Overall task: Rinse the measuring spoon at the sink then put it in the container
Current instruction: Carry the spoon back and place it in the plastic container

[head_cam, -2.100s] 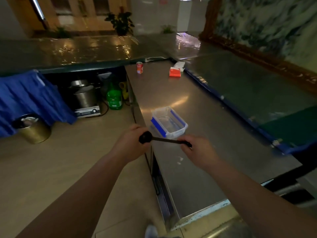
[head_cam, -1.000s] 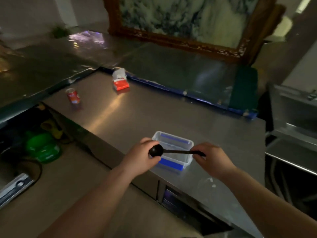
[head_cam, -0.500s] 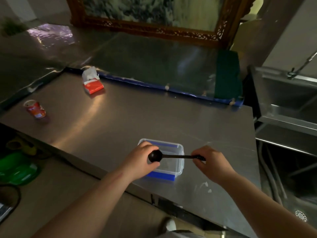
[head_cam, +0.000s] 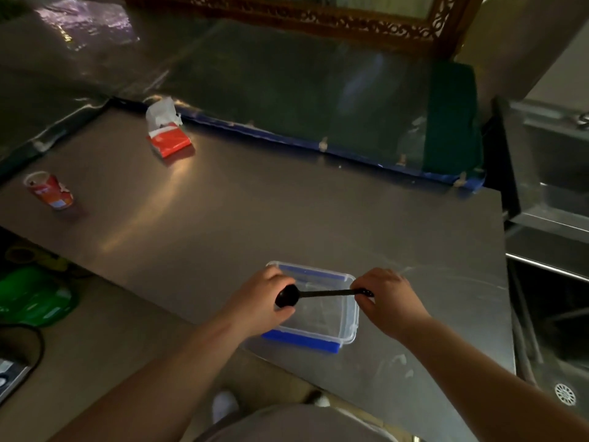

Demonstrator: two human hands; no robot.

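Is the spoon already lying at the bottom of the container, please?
No, the spoon is held above the open container, its bowl in the left hand and its handle in the right hand.

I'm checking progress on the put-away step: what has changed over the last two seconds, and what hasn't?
The person has stepped up to the steel counter, and the black measuring spoon now hangs across the clear container rather than short of it. Nothing was let go: the left hand still cups the bowl, the right hand still pinches the handle. The container, red can and tissue pack stayed put.
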